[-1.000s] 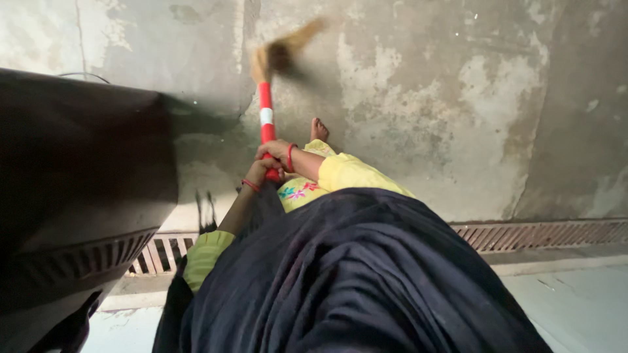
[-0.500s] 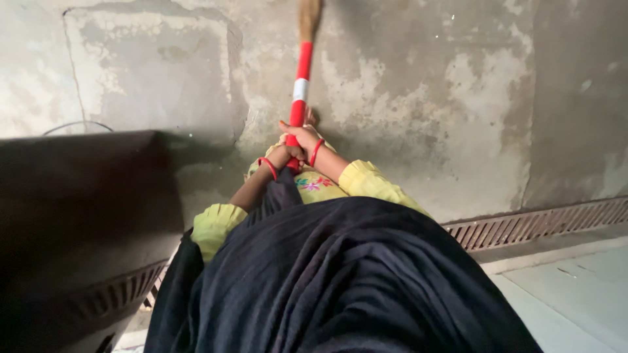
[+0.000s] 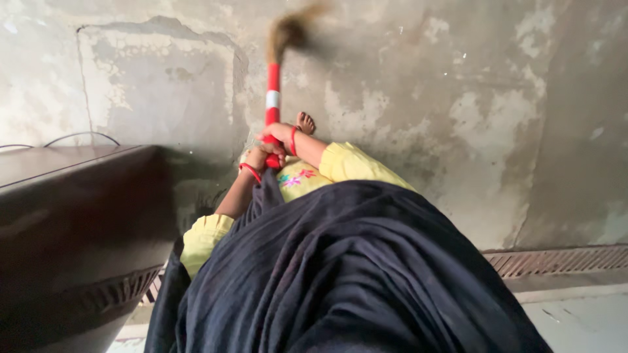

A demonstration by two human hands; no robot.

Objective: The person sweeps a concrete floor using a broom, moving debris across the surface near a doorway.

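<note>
Both hands [image 3: 269,147] grip broom [image 3: 273,98]; open floor [image 3: 418,91] ahead, cabinet [image 3: 72,216] close left.

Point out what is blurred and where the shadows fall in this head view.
Head view: the broom's bristle end is smeared by motion blur; its red-and-white handle and both hands, left hand and right hand, stay fairly sharp. The dark cabinet lies in shadow; light on the concrete floor is soft and glare-free.

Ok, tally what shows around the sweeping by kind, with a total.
Brooms: 1, the red-and-white broom
Hands on its handle: 2, left hand, right hand
Red bangles: 2
Bare feet: 1
Dark cabinets: 1
Total: 7
</note>
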